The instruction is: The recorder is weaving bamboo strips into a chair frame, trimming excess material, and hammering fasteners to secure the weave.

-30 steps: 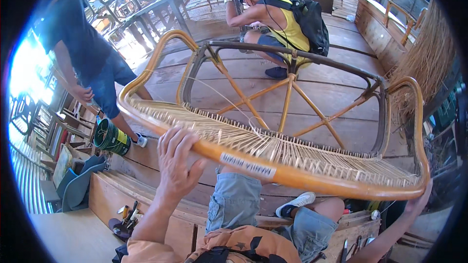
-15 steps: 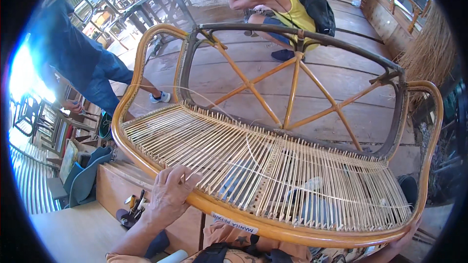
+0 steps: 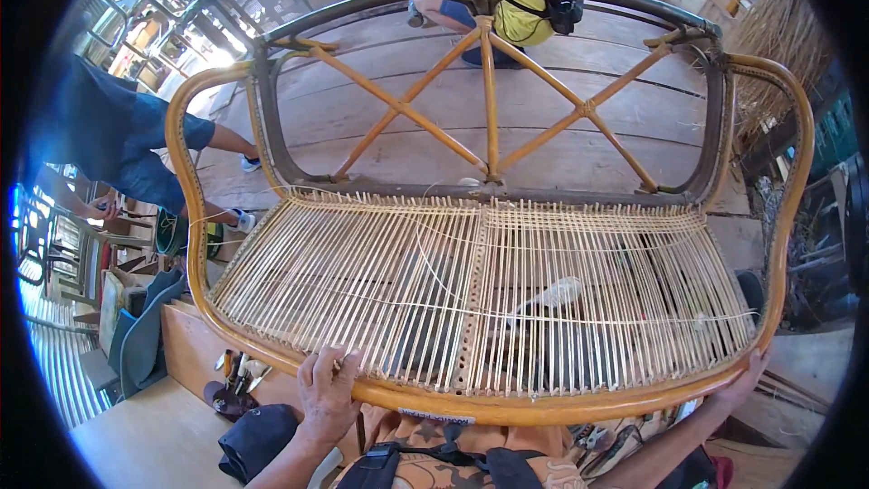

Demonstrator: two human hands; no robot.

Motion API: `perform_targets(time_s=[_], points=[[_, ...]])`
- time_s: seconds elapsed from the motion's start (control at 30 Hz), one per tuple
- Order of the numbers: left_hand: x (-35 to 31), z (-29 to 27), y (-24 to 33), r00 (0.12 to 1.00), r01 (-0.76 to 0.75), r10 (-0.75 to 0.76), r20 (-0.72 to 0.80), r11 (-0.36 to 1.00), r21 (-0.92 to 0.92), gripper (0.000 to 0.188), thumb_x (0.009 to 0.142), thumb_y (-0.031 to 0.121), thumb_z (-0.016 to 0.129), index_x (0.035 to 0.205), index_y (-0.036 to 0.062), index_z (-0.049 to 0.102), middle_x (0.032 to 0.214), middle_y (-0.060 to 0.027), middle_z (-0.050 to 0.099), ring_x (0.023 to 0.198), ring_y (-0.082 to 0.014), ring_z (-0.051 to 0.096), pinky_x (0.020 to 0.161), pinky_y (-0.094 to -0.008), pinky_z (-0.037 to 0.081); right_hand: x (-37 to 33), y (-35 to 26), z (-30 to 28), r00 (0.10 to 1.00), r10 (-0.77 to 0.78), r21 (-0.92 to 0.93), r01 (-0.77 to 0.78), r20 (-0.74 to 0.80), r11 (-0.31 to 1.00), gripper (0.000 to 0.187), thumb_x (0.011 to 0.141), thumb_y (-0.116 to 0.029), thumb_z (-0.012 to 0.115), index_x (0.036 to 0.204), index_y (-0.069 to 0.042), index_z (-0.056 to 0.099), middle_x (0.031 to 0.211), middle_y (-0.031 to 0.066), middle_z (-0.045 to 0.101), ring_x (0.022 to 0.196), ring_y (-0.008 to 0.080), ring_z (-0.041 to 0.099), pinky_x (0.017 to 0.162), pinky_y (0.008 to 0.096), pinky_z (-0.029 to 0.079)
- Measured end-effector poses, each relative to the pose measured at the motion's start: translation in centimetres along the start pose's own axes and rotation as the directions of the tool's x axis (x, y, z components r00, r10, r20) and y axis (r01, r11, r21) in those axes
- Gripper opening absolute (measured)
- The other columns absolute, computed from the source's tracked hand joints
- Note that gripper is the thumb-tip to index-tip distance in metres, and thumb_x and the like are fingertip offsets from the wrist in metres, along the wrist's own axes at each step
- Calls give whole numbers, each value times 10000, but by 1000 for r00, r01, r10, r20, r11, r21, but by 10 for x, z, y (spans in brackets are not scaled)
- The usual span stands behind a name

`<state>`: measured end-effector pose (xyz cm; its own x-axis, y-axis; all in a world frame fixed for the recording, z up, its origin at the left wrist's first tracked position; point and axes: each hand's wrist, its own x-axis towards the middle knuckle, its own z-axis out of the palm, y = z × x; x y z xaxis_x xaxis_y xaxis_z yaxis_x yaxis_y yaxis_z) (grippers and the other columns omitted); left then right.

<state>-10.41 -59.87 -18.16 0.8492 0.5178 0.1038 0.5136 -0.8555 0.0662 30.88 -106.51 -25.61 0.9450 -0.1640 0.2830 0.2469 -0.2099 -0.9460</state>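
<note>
Filling the middle of the view, the rattan bench (image 3: pixel 489 208) lies in front of the person's torso, its seat turned up to the camera and its backrest at the far side. A second ago the seat was steeply foreshortened, with the front rail (image 3: pixel 543 409) raised well above the lap; now that rail is down near the chest and the lengthwise strands spread out plainly. Crosswise strands are woven in along the back of the seat's right half, and a thin loose strand (image 3: pixel 422 249) curves over the left half.

The left hand (image 3: pixel 328 398) is closed over the front rail, left of its middle, fingers curled on top. The right hand (image 3: pixel 744 378) touches the right front corner; its fingers are partly hidden, so how firmly it grips cannot be told.

Through the strands shows a white shoe (image 3: pixel 554 293). Beyond the backrest crouches a person in a yellow top (image 3: pixel 525 23), whose head has passed out of the frame. A person in dark clothes (image 3: pixel 136 127) stands at left, beside a green bucket (image 3: pixel 168 231).
</note>
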Motion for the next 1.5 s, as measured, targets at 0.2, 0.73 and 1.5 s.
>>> perform_targets(time_s=[0.2,0.73,1.5], points=[[-6,11,-1,997,-56,57,47,998,-27,558,626,109,690,1173,98,583,1168,-76,463,1029,-284,437,888,-414,355,-8,36,9,946,320,415,-273,-46,868,633,883,-271,520,1417,-12,300,1373,181,390,1212,289,433,1030,357,335],[-13,60,-32,993,-91,92,80,996,-21,556,593,26,659,1139,95,581,1191,-95,455,1082,-302,434,930,-420,354,-80,83,-9,914,240,-329,-348,-327,878,512,950,-326,429,1335,12,436,1259,197,514,1105,307,509,947,385,382],[154,96,63,858,-276,415,304,870,-409,309,867,169,578,1117,-10,553,1166,-211,549,1099,-372,521,948,-430,413,-237,32,-44,721,687,-792,-471,-90,390,250,880,-236,559,959,-16,647,878,223,644,866,350,631,762,419,480]])
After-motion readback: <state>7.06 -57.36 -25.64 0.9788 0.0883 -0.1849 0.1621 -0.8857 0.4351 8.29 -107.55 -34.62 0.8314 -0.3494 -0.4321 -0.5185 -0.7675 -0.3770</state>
